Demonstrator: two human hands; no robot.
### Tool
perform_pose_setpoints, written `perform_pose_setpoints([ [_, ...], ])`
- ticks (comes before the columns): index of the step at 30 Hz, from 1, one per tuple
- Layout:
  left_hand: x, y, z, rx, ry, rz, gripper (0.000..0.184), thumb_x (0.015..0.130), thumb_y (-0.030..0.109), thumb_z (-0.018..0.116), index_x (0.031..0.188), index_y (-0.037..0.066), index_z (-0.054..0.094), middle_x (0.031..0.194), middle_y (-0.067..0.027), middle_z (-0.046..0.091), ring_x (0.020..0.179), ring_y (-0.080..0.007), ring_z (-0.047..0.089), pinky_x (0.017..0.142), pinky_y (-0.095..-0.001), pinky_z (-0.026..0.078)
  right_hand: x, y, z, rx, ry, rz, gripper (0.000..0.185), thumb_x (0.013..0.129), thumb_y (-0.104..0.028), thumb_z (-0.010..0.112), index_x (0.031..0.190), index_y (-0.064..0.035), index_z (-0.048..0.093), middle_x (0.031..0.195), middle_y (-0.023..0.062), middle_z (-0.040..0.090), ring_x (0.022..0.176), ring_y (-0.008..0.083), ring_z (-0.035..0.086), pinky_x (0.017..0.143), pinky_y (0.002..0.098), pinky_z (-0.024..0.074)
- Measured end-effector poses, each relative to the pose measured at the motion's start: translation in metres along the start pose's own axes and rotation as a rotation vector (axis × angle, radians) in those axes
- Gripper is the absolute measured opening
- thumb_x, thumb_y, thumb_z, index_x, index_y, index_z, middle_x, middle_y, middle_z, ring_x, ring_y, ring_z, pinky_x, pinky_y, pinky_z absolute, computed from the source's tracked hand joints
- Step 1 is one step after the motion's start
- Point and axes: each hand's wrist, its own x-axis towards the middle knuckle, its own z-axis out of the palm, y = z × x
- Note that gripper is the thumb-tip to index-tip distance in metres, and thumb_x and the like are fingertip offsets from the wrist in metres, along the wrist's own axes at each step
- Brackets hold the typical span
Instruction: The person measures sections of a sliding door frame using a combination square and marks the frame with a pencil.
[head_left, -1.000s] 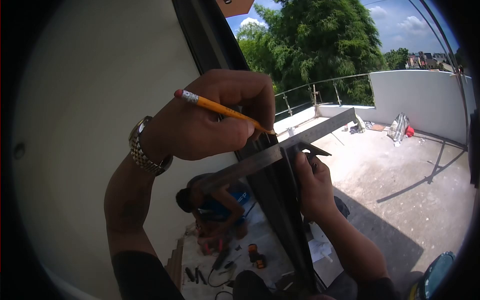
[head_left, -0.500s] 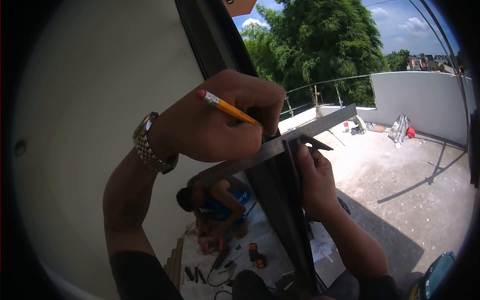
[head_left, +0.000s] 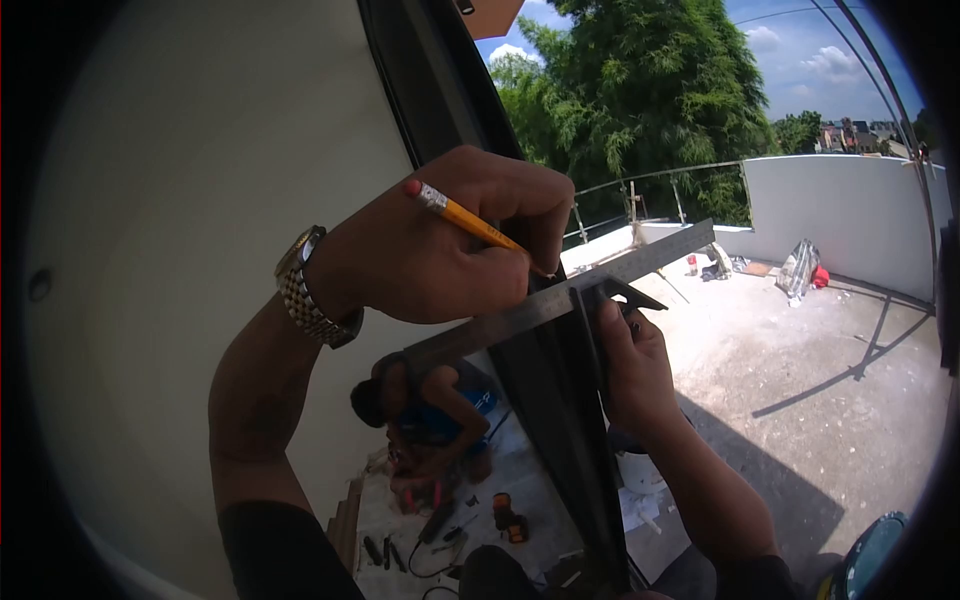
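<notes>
My left hand, with a metal watch on its wrist, pinches a yellow pencil. The pencil tip points down at the dark metal frame, just above the steel blade of a combination square. The blade lies slantwise across the frame. My right hand is closed round the dark head of the square, with its thumb on it and the other fingers mostly hidden. The head lies along the frame's right side.
Low on the left, a person crouches near an orange-and-black power tool and several hand tools. A pale wall fills the left. Beyond the frame are a concrete floor, a white parapet and a bucket at lower right.
My left hand has moved right along the blade with the pencil, mostly in the earlier half second. The square and my right hand have barely shifted.
</notes>
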Motion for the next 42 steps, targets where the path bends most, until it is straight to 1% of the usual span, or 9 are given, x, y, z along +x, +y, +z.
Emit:
perform_pose_setpoints([
  [8,0.001,-0.001,0.002,-0.002,-0.038,-0.008,0.011,0.067,-0.004,0.052,0.074,0.002,0.059,0.07,-0.0066,0.063,0.064,-0.0156,0.064,0.057,-0.0289,0.05,0.001,0.002,-0.007,-0.006,-0.046,-0.008,0.032,0.101,-0.034,0.059,0.097,-0.0034,0.065,0.084,-0.0017,0.065,0.074,0.0018,0.055,0.064,0.0203,0.0453],
  [13,0.002,0.009,0.008,0.194,-0.054,0.018,0.003,0.066,0.006,0.059,0.069,0.006,0.058,0.068,-0.0035,0.058,0.064,-0.0189,0.055,0.056,-0.034,0.043,0.0,0.001,-0.007,-0.01,-0.057,-0.033,0.032,0.101,-0.035,0.059,0.095,-0.0041,0.065,0.081,-0.0031,0.064,0.071,0.0012,0.053,0.063,0.0196,0.044],
  [22,0.001,0.008,0.008,0.291,-0.128,0.065,0.01,0.067,0.015,0.059,0.068,0.007,0.054,0.064,-0.0052,0.049,0.062,-0.0227,0.049,0.061,-0.036,0.041,-0.002,0.0,-0.006,0.018,-0.035,0.001,0.031,0.1,-0.035,0.061,0.091,-0.0055,0.064,0.077,-0.0039,0.062,0.066,0.0008,0.053,0.058,0.019,0.0431],
  [29,-0.003,0.003,0.0,0.185,-0.204,0.078,0.01,0.066,0.014,0.058,0.066,0.005,0.053,0.063,-0.0052,0.05,0.062,-0.0238,0.049,0.062,-0.0354,0.041,-0.003,-0.003,-0.001,0.044,-0.028,0.001,0.03,0.1,-0.034,0.06,0.094,-0.0055,0.064,0.077,-0.0033,0.063,0.066,0.001,0.055,0.058,0.0186,0.0443],
  [32,-0.002,0.004,0.004,0.261,-0.094,0.064,0.008,0.065,0.012,0.058,0.066,0.004,0.055,0.064,-0.0065,0.052,0.06,-0.0247,0.049,0.061,-0.0357,0.042,-0.004,-0.005,-0.002,0.0,-0.049,-0.006,0.03,0.101,-0.034,0.06,0.094,-0.0055,0.064,0.078,-0.003,0.064,0.067,0.0011,0.056,0.059,0.0186,0.045],
  [35,-0.006,0.003,-0.002,0.218,-0.252,0.048,0.004,0.066,0.004,0.058,0.069,0.003,0.058,0.068,-0.0072,0.055,0.06,-0.0231,0.052,0.059,-0.0338,0.043,-0.004,-0.005,-0.001,-0.001,-0.041,-0.005,0.031,0.1,-0.035,0.06,0.092,-0.0056,0.065,0.078,-0.003,0.064,0.067,0.0011,0.056,0.059,0.0186,0.0448],
  [38,-0.013,0.0,0.001,0.113,-0.063,0.048,0.005,0.069,-0.001,0.057,0.069,0.003,0.058,0.071,-0.0068,0.057,0.064,-0.018,0.055,0.059,-0.0311,0.045,-0.004,-0.002,-0.006,-0.088,-0.018,-0.019,0.033,0.1,-0.037,0.06,0.091,-0.0054,0.065,0.078,-0.0031,0.064,0.067,0.001,0.055,0.058,0.0186,0.0445],
  [40,-0.02,-0.004,0.008,-0.145,0.233,0.022,0.008,0.074,-0.003,0.056,0.075,0.004,0.059,0.073,-0.0056,0.059,0.068,-0.0134,0.057,0.06,-0.0282,0.047,-0.012,-0.002,-0.019,-0.206,-0.043,-0.008,0.035,0.1,-0.039,0.059,0.094,-0.0048,0.066,0.078,-0.0025,0.066,0.066,0.0019,0.056,0.059,0.0195,0.0442],
  [42,-0.029,-0.019,0.012,-0.168,0.276,0.127,0.007,0.076,-0.002,0.057,0.078,0.004,0.059,0.075,-0.0058,0.059,0.069,-0.0127,0.056,0.06,-0.0278,0.047,-0.022,0.003,-0.038,-0.25,-0.058,-0.021,0.036,0.101,-0.039,0.058,0.098,-0.0043,0.067,0.083,-0.0001,0.067,0.071,0.0037,0.059,0.064,0.0215,0.0476],
])
